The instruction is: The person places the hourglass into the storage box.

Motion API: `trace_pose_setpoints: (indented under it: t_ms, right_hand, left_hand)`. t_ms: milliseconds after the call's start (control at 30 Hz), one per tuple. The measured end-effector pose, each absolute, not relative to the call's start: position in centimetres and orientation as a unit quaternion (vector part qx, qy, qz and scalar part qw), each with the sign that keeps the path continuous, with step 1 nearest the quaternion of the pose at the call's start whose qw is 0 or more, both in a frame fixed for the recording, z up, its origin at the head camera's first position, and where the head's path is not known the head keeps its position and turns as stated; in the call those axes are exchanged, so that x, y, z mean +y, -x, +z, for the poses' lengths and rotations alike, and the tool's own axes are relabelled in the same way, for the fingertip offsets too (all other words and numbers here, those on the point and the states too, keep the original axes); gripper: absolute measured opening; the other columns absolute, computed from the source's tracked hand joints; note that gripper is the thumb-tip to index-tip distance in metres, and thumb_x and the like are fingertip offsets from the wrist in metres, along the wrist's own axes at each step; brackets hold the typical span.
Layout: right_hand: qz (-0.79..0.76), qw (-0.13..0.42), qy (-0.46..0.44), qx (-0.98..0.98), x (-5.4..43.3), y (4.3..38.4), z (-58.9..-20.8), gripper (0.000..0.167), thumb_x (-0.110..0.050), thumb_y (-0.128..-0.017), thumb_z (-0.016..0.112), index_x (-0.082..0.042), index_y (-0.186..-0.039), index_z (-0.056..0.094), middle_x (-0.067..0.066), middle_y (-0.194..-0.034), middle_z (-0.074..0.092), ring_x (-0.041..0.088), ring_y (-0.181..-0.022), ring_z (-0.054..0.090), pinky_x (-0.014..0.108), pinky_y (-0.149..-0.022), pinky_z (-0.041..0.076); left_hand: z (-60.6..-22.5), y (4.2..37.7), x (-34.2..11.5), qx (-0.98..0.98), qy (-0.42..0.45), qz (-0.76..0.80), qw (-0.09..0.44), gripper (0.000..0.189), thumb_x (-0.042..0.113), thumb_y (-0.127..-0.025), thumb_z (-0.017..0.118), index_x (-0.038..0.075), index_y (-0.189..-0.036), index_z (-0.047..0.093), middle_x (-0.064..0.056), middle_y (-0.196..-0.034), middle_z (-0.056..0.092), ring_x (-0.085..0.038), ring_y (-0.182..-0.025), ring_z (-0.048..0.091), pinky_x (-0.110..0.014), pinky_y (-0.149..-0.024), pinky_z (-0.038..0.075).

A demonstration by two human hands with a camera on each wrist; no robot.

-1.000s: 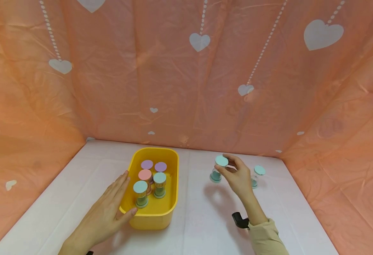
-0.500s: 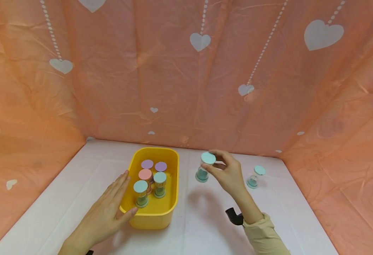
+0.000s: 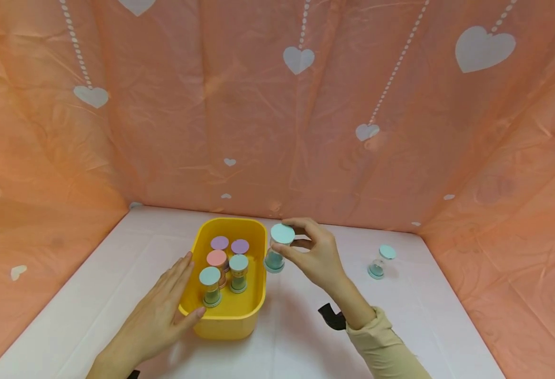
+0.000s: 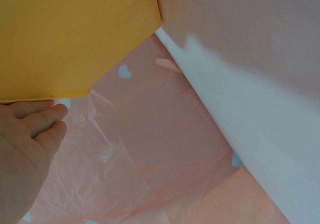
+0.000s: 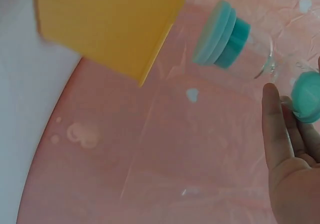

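My right hand (image 3: 318,259) pinches a teal-capped hourglass (image 3: 274,259) by its top cap, with teal sand inside. It is held up off the table, just beside the right rim of a yellow bin (image 3: 225,329). The right wrist view shows the hourglass's teal base (image 5: 220,36) near the bin's wall (image 5: 110,24). My left hand (image 3: 156,310) rests at the bin's left rim with straight fingers. Inside the bin stand two teal hourglasses (image 3: 238,273), a pink one (image 3: 217,258) and two purple-capped ones (image 3: 240,246), the latter partly hidden.
One more teal hourglass (image 3: 381,262) stands alone on the white tabletop (image 3: 334,358) at the right. Pink-orange sheeting (image 3: 258,121) with white hearts surrounds the table at the back and sides. A black strap piece (image 3: 331,317) sits at my right wrist.
My right hand has carried the teal hourglass leftward through the air, from the right part of the table to the bin's right rim. My left hand has stayed in place.
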State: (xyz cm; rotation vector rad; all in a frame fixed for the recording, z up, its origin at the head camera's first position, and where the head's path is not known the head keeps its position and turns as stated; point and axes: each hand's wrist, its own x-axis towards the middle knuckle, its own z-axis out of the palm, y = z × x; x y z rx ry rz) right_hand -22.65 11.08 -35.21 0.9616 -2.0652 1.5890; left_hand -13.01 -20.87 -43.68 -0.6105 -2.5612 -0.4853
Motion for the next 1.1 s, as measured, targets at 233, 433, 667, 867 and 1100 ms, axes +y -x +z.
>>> trace_pose_setpoints:
  t_ms: [233, 433, 667, 867, 1100]
  right_hand:
    - [0.557, 0.159, -0.37, -0.726, 9.0, 22.3, -35.2, 0.045, -0.002, -0.08, 0.089, -0.005, -0.122, 0.071, 0.007, -0.11, 0.07, 0.026, -0.1, 0.071, 0.033, -0.08, 0.065]
    - [0.548, 0.129, -0.397, -0.725, 7.4, 22.3, -35.8, 0.046, -0.003, -0.081, 0.089, -0.002, -0.122, 0.069, 0.01, -0.113, 0.07, 0.022, -0.1, 0.071, 0.032, -0.08, 0.065]
    - [0.514, 0.096, -0.432, -0.735, 6.1, 22.5, -36.9, 0.043, -0.005, -0.083, 0.088, -0.002, -0.122, 0.069, 0.008, -0.115, 0.07, 0.017, -0.099, 0.07, 0.028, -0.081, 0.064]
    - [0.478, 0.055, -0.464, -0.744, 5.3, 23.0, -37.7, 0.045, -0.005, -0.085, 0.086, 0.001, -0.125, 0.067, 0.012, -0.117, 0.069, 0.02, -0.104, 0.071, 0.025, -0.085, 0.062]
    - [0.427, 0.018, -0.502, -0.752, 4.7, 23.6, -37.8, 0.044, -0.003, -0.085, 0.085, 0.004, -0.125, 0.066, 0.012, -0.117, 0.068, 0.019, -0.104, 0.068, 0.024, -0.086, 0.061]
  left_hand:
    - [-43.6, 12.9, -20.8, -0.933, 0.218, -0.177, 0.223, 0.09, 0.046, -0.097, 0.07, -0.006, -0.16, 0.031, -0.02, -0.17, 0.024, -0.039, -0.153, 0.03, -0.015, -0.124, -0.004]
    - [-43.6, 13.0, -20.8, -0.935, 0.218, -0.171, 0.223, 0.09, 0.047, -0.097, 0.07, -0.006, -0.159, 0.032, -0.021, -0.169, 0.025, -0.041, -0.153, 0.031, -0.015, -0.124, -0.006]
    - [-43.5, 13.0, -20.9, -0.934, 0.22, -0.165, 0.229, 0.089, 0.047, -0.097, 0.069, -0.006, -0.159, 0.033, -0.022, -0.169, 0.026, -0.04, -0.153, 0.03, -0.016, -0.124, -0.006]
    - [-43.5, 12.9, -20.9, -0.934, 0.218, -0.168, 0.227, 0.09, 0.046, -0.097, 0.07, -0.005, -0.159, 0.032, -0.02, -0.17, 0.024, -0.039, -0.154, 0.028, -0.016, -0.124, -0.005]
    - [-43.6, 12.9, -20.9, -0.931, 0.224, -0.17, 0.233, 0.09, 0.045, -0.096, 0.071, -0.006, -0.159, 0.033, -0.022, -0.169, 0.026, -0.04, -0.153, 0.03, -0.018, -0.125, -0.004]
